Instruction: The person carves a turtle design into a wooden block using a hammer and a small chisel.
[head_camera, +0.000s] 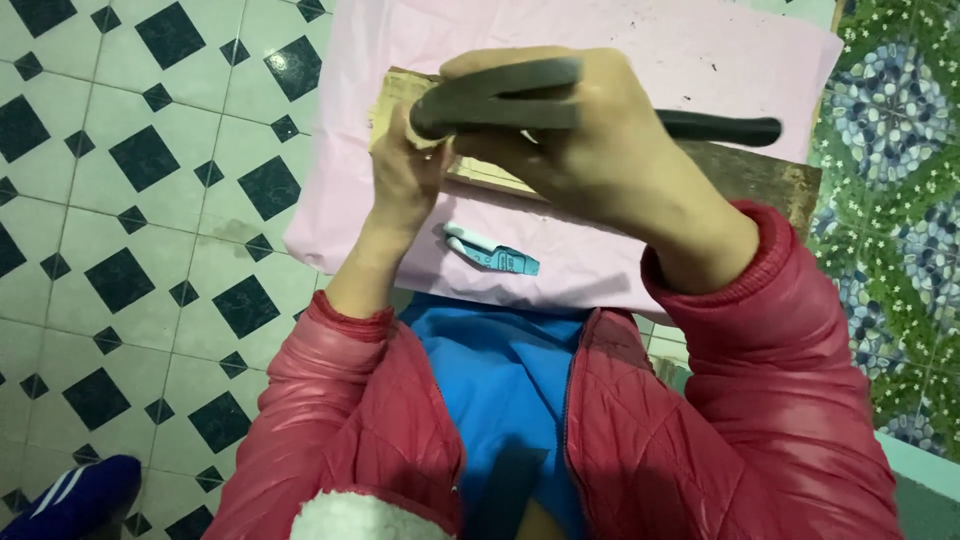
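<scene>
We see a floor (130, 200) of white tiles w/ dark diamonds, and a green pebble-pattern strip (890, 200) right of the pink sheet (560, 60). That sheet is our landmark: one wood board (750, 175) lies on it, plus one small blue-white tool (490, 250) near its front edge. One hammer (600, 110), grey head, dark handle, sits above the sheet's middle, right hand (600, 150) wrapped tight round it just behind the head. Left hand (405, 175) is pinched shut on smth small at the board's left end; can't tell what. One blue shoe (70, 495) far front-left of the sheet.
</scene>
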